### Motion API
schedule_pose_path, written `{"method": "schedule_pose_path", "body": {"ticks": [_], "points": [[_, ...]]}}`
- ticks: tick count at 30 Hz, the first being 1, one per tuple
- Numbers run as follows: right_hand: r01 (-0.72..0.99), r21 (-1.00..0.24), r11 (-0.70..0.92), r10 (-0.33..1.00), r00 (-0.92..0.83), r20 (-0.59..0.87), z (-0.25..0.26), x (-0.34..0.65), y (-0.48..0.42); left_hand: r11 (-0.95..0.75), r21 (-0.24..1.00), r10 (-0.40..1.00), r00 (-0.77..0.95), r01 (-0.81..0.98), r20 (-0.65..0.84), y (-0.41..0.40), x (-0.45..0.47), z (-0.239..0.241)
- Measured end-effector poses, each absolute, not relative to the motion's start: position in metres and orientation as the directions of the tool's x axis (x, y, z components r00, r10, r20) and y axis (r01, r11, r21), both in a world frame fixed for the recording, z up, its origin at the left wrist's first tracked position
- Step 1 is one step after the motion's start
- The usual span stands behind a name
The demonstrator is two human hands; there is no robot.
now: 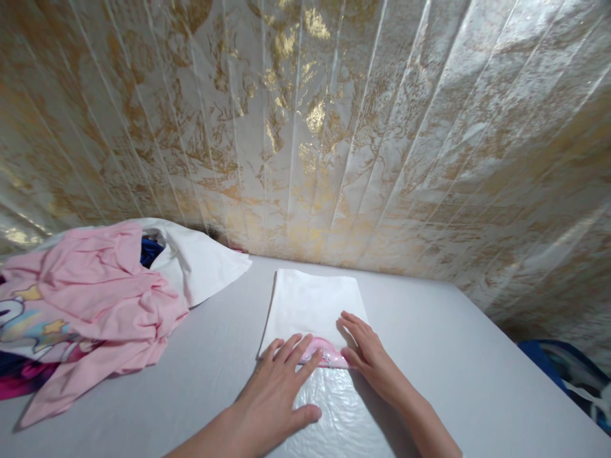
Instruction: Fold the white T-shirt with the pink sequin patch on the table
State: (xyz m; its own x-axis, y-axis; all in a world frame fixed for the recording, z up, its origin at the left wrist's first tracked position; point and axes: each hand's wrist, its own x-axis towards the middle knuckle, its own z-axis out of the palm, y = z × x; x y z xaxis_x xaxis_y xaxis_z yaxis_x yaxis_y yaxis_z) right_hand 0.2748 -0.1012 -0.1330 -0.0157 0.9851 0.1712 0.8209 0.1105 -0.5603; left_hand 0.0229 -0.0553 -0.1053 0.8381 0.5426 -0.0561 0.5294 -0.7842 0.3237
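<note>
A white folded garment lies flat on the pale table, a pink printed patch showing along its near edge. My left hand rests with spread fingers over the near left corner, its fingertips on the cloth beside the print. At the near right edge, my right hand touches the cloth with its fingers stretched and apart. Neither hand grips anything. Part of the near edge is hidden under my left fingers.
Heaped clothes lie at the left: a pink printed top, a white cloth and dark blue fabric. A gold-patterned curtain hangs behind the table. A blue bag-like item sits beyond the right edge.
</note>
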Motion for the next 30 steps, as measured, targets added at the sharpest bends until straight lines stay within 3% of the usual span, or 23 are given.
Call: {"method": "schedule_pose_path", "body": {"ticks": [4,7,10,15,21,24,27,30], "points": [[0.779,-0.603,0.172,0.971,-0.032,0.236,-0.126,0.278,-0.106,-0.821,0.285,0.519,0.854,0.494,0.014,-0.045,0.014,-0.1],[0.781,-0.574,0.246,0.966,-0.148,0.213,-0.114,0.276,-0.119,-0.849,0.215,0.507,0.859,0.482,0.073,-0.036,0.007,-0.103],[0.831,-0.469,0.297,0.954,-0.236,0.186,-0.111,0.273,-0.129,-0.874,0.127,0.48,0.875,0.47,0.065,-0.03,0.006,-0.107],[0.933,-0.233,0.275,0.948,-0.222,0.23,-0.128,0.282,-0.124,-0.856,-0.042,0.517,0.856,0.516,-0.024,-0.022,0.023,-0.103],[0.975,-0.079,0.206,0.938,-0.174,0.3,-0.137,0.287,-0.102,-0.816,-0.074,0.573,0.819,0.573,0.023,-0.013,0.035,-0.096],[0.971,-0.188,0.148,0.944,-0.082,0.32,-0.133,0.285,-0.092,-0.803,-0.074,0.588,0.806,0.592,0.066,-0.008,0.037,-0.092],[0.845,-0.529,0.08,0.927,0.132,0.351,-0.132,0.288,-0.083,-0.799,-0.062,0.592,0.8,0.599,0.099,-0.004,0.042,-0.09],[0.551,-0.834,0.028,0.844,0.434,0.315,-0.136,0.298,-0.077,-0.802,-0.034,0.59,0.8,0.596,0.105,-0.004,0.048,-0.089]]}}
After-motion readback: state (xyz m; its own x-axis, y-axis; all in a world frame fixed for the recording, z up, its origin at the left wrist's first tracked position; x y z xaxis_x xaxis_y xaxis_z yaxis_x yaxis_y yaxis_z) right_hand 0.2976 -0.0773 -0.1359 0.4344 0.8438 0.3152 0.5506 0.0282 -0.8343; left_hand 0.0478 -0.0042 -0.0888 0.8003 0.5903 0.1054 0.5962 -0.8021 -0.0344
